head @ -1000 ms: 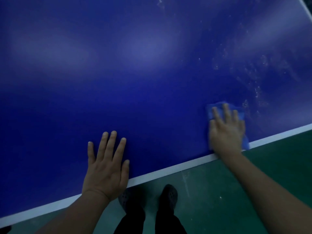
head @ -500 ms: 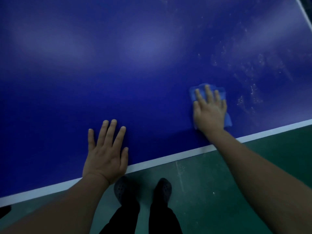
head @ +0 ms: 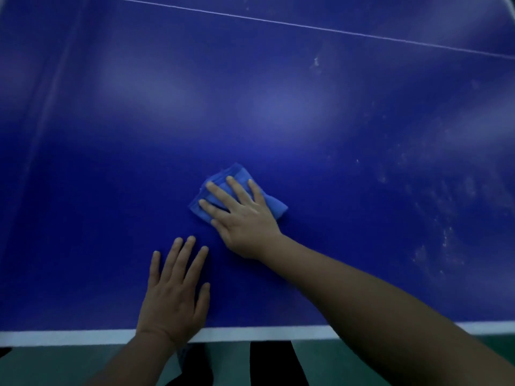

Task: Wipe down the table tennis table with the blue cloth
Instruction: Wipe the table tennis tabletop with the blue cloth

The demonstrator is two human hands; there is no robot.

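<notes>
Head view: we see the dark blue table tennis table [head: 139,162] with its white edge stripe filling most of the frame, and whitish dusty smears on its right part, well apart from the cloth. Our left hand [head: 174,295] lies flat on the table just inside the near white edge, fingers straight, holding nothing. Our right hand [head: 241,214] presses flat, fingers spread, on the folded blue cloth [head: 274,206], which sits on the table just beyond the left hand. We judge the cloth soft, light and limp, likely to bunch or unfold if dragged by a corner; best held under a flat palm across its middle. Smears remain, so wiping looks unfinished.
</notes>
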